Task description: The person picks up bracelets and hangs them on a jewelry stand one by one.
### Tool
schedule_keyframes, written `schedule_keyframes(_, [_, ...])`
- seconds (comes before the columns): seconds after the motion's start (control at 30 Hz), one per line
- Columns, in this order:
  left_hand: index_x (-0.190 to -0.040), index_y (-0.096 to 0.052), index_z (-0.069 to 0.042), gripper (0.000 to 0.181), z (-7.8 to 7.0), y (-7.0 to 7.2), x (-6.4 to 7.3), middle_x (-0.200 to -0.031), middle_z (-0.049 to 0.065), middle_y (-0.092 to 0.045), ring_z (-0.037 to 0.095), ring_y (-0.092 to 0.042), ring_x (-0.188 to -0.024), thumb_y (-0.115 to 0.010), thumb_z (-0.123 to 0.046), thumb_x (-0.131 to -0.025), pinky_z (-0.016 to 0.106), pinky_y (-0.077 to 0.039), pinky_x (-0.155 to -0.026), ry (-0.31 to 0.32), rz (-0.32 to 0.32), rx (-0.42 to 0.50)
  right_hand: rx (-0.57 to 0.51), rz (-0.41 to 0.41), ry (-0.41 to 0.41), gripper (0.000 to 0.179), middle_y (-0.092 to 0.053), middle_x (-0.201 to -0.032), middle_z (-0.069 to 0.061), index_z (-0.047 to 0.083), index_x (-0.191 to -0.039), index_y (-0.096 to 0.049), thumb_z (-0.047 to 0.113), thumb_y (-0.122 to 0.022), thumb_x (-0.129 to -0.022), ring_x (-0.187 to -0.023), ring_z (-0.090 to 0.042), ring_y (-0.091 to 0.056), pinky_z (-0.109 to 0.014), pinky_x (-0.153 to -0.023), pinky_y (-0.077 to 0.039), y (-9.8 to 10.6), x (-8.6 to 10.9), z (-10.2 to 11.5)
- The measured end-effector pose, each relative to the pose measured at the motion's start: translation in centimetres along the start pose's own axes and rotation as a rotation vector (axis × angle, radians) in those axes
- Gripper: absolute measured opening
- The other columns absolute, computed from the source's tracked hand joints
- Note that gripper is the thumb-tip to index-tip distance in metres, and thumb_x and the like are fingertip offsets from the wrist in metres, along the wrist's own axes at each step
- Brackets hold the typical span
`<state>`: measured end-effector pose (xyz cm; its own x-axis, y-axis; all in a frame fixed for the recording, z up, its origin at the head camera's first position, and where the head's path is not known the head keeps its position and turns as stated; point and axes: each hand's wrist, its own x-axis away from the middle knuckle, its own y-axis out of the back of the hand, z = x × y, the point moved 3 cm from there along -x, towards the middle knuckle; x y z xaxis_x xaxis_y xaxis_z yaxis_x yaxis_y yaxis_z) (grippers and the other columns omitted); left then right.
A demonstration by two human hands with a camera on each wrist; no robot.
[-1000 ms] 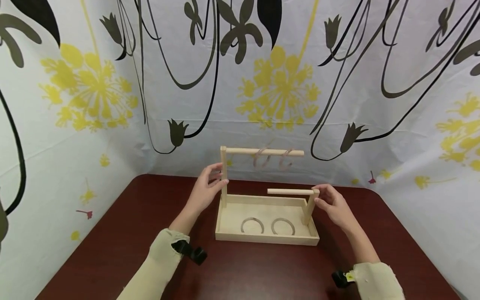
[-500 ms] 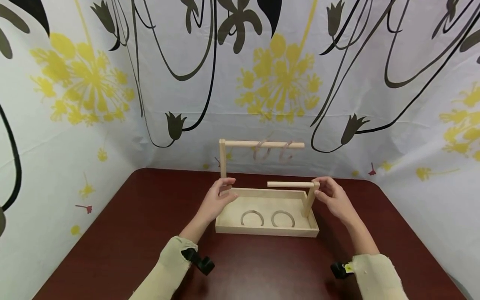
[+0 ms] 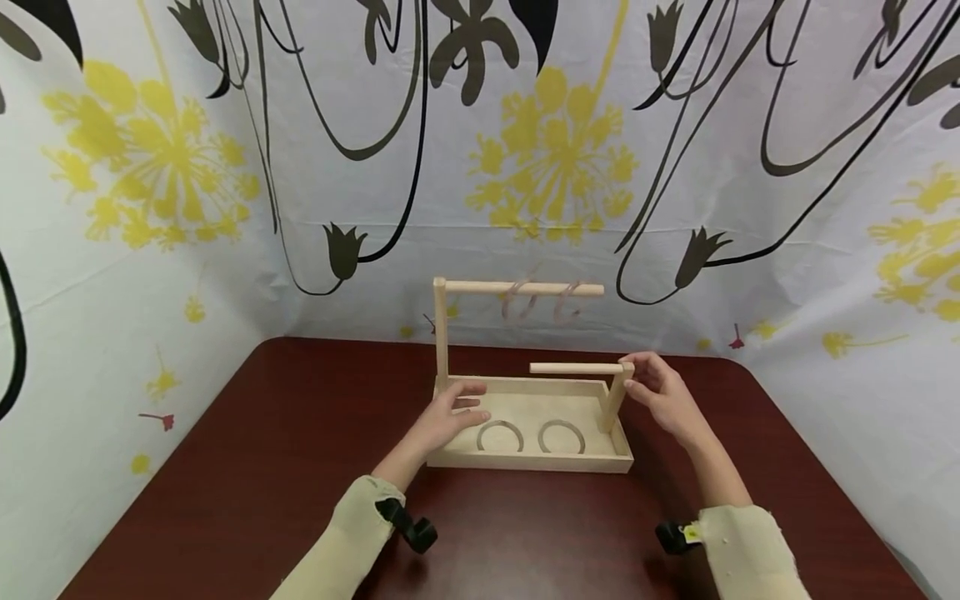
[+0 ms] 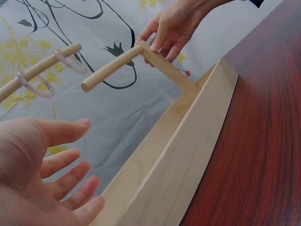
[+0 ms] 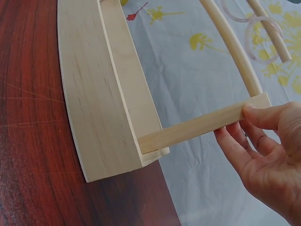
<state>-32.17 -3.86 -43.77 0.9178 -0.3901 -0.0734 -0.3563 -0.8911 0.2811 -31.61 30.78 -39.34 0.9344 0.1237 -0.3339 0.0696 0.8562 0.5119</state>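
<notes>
A light wooden tray point(image 3: 528, 463) bears a tall post point(image 3: 441, 333) with an upper rod point(image 3: 472, 287), and a short post point(image 3: 617, 398) with a lower rod point(image 3: 573, 368). My right hand point(image 3: 663, 400) pinches the top of the short post between thumb and fingers, as the right wrist view confirms. Over the tray's left end is my left hand point(image 3: 444, 423), its fingers spread and holding nothing. Two translucent pinkish rings hang on the upper rod, one ring point(image 4: 70, 64) nearer its free end. Inside the tray show a left grey ring point(image 3: 500, 422) and a right grey ring point(image 3: 561, 422).
The tray stands on a dark red-brown table point(image 3: 337, 400). Behind and beside the table hangs a white patterned cloth point(image 3: 480, 192) with yellow and dark plant prints. A black camera band point(image 3: 408, 525) is on the left sleeve, and another black camera point(image 3: 675, 537) is at the right wrist.
My left hand has left the tall post and moved down and right, over the tray's left end. The right hand stays at the short post. The head view has tilted slightly.
</notes>
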Motion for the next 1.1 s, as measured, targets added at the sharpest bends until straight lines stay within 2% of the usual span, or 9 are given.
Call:
schedule_keyframes(0.13, [-0.142, -0.048, 0.001, 0.049, 0.6, -0.1, -0.5, -0.146, 0.022, -0.049, 0.043, -0.047, -0.136, -0.064, -0.014, -0.098, 0.051, -0.046, -0.107, -0.001, 0.138, -0.038, -0.01, -0.004, 0.005, 0.032, -0.061, -0.109, -0.009, -0.007, -0.128, -0.052, 0.002, -0.059, -0.098, -0.093, 0.004, -0.059, -0.013, -0.079, -0.052, -0.1, 0.0, 0.0])
schedule_keyframes(0.23, [-0.142, -0.046, 0.003, 0.05, 1.1, -0.3, -1.0, -0.145, 0.024, -0.05, 0.045, -0.046, -0.136, -0.063, -0.01, -0.097, 0.052, -0.045, -0.109, -0.003, 0.195, -0.064, -0.007, 0.001, 0.0, 0.032, -0.061, -0.112, -0.015, -0.006, -0.129, -0.052, 0.002, -0.058, -0.099, -0.093, 0.005, -0.059, -0.013, -0.08, -0.052, -0.1, 0.0, 0.0])
schedule_keyframes(0.43, [-0.146, -0.042, 0.003, 0.062, 1.5, -0.6, -1.7, -0.149, 0.023, -0.046, 0.044, -0.044, -0.139, -0.07, -0.001, -0.09, 0.053, -0.041, -0.113, 0.008, 0.238, -0.137, -0.008, 0.003, -0.008, 0.031, -0.061, -0.114, -0.017, -0.003, -0.13, -0.053, 0.002, -0.058, -0.099, -0.094, 0.005, -0.059, -0.013, -0.081, -0.052, 0.0, 0.0, -0.1])
schedule_keyframes(0.63, [-0.148, -0.042, -0.003, 0.07, 1.6, -1.1, -2.0, -0.153, 0.018, -0.044, 0.038, -0.044, -0.14, -0.075, -0.002, -0.086, 0.05, -0.042, -0.112, 0.0, 0.313, -0.334, -0.01, -0.001, -0.005, 0.031, -0.061, -0.112, -0.012, -0.004, -0.129, -0.054, 0.002, -0.058, -0.099, -0.093, 0.005, -0.059, -0.013, -0.081, -0.052, -0.1, -0.1, -0.1])
schedule_keyframes(0.77, [-0.148, -0.045, -0.006, 0.07, 1.6, -1.1, -2.1, -0.15, 0.013, -0.049, 0.034, -0.046, -0.139, -0.075, 0.0, -0.085, 0.049, -0.042, -0.112, -0.032, 0.344, -0.455, -0.013, -0.005, -0.006, 0.03, -0.061, -0.111, -0.011, -0.005, -0.128, -0.054, 0.002, -0.058, -0.099, -0.093, 0.004, -0.059, -0.014, -0.081, -0.052, -0.1, -0.1, -0.1])
schedule_keyframes(0.93, [-0.144, -0.051, -0.009, 0.065, 1.7, -1.4, -2.6, -0.143, 0.009, -0.057, 0.029, -0.053, -0.134, -0.077, -0.002, -0.084, 0.044, -0.044, -0.111, -0.131, 0.383, -0.656, -0.016, -0.009, -0.008, 0.031, -0.061, -0.11, -0.008, -0.005, -0.128, -0.053, 0.003, -0.058, -0.099, -0.093, 0.002, -0.06, -0.014, -0.081, -0.053, -0.1, -0.1, -0.2])
schedule_keyframes(1.0, [-0.143, -0.053, -0.011, 0.063, 1.9, -1.4, -2.8, -0.142, 0.007, -0.059, 0.027, -0.054, -0.132, -0.077, -0.004, -0.085, 0.042, -0.045, -0.11, -0.148, 0.395, -0.699, -0.019, -0.01, -0.011, 0.031, -0.061, -0.109, -0.007, -0.005, -0.128, -0.053, 0.003, -0.058, -0.099, -0.094, 0.0, -0.06, -0.013, -0.081, -0.053, -0.1, -0.1, -0.3])
schedule_keyframes(1.1, [-0.14, -0.056, -0.013, 0.058, 2.1, -1.4, -3.0, -0.138, 0.004, -0.062, 0.024, -0.058, -0.127, -0.078, -0.008, -0.086, 0.039, -0.048, -0.107, -0.153, 0.391, -0.707, -0.018, -0.009, -0.014, 0.031, -0.061, -0.109, -0.007, -0.005, -0.129, -0.053, 0.004, -0.059, -0.099, -0.096, -0.002, -0.061, -0.013, -0.081, -0.053, -0.2, -0.1, -0.3])
